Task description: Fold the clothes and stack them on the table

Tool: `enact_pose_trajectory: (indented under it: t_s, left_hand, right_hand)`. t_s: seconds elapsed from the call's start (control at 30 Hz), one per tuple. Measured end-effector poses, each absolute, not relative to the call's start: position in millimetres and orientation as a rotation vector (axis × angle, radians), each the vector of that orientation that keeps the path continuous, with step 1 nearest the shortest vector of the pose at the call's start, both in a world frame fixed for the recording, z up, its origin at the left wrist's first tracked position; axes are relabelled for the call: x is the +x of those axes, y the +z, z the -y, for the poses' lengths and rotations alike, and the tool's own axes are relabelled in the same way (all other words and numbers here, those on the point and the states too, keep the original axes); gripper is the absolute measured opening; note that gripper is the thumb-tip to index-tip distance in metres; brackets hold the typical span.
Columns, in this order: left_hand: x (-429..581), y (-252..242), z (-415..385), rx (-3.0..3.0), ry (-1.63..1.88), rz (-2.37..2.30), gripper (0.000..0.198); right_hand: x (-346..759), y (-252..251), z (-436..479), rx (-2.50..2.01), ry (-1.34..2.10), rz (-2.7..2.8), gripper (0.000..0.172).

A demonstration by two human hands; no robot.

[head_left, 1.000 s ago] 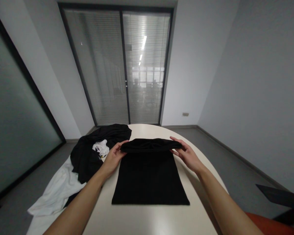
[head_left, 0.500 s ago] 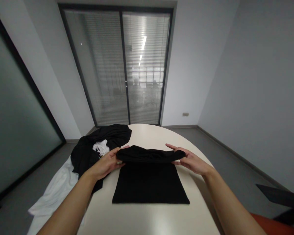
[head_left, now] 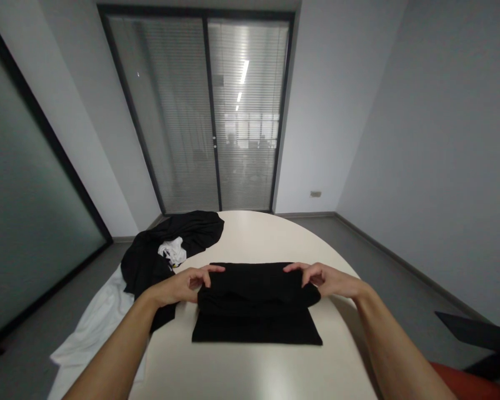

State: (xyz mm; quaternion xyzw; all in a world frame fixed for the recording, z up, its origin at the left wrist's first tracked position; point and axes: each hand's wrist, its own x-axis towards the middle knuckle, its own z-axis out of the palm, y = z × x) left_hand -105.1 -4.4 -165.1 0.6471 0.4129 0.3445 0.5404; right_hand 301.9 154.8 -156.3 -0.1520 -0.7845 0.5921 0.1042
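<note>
A black garment (head_left: 256,291) lies folded on the pale table, its far part doubled over toward me in a thick fold. The near layer lies flat, with a straight front edge. My left hand (head_left: 186,286) grips the left side of the fold, the index finger resting on top of the cloth. At the right side, my right hand (head_left: 327,279) holds the fold with fingers bent over its edge. The fingertips under the cloth are partly hidden, and I cannot tell what kind of garment it is.
On the left of the table (head_left: 250,372) lies a heap of black clothing (head_left: 150,261) with a small crumpled white cloth (head_left: 173,251) on it. White fabric (head_left: 94,328) hangs over the left edge. A red and black chair (head_left: 470,380) stands at the lower right.
Both hands have brought the raised fold down toward me, so it now lies over more of the near layer. The far side of the garment now shows flat behind it.
</note>
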Motion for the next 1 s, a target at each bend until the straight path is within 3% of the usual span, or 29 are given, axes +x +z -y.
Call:
enact_pose_trajectory:
  t_s: [0.23,0.6,0.8,0.9,1.0]
  left_hand:
    - [-104,-155,8,1.737,0.511,-1.157,0.019]
    - [-103,-153,10,1.805,0.426,-1.213,0.028]
    - [-115,-162,8,1.640,0.785,-1.223,0.019]
    - [-116,-174,1,1.445,0.993,-1.455,0.038]
    - [-113,-189,-7,1.410,1.042,-1.548,0.054]
  right_hand:
    - [299,-147,-145,-0.561,1.715,2.541,0.027]
    - [298,-146,-139,-0.649,1.618,2.695,0.034]
    - [312,-157,-153,-0.581,1.796,2.263,0.029]
    - [313,-166,-160,-0.669,1.770,2.076,0.030]
    - [310,-175,-166,-0.831,1.625,2.080,0.041]
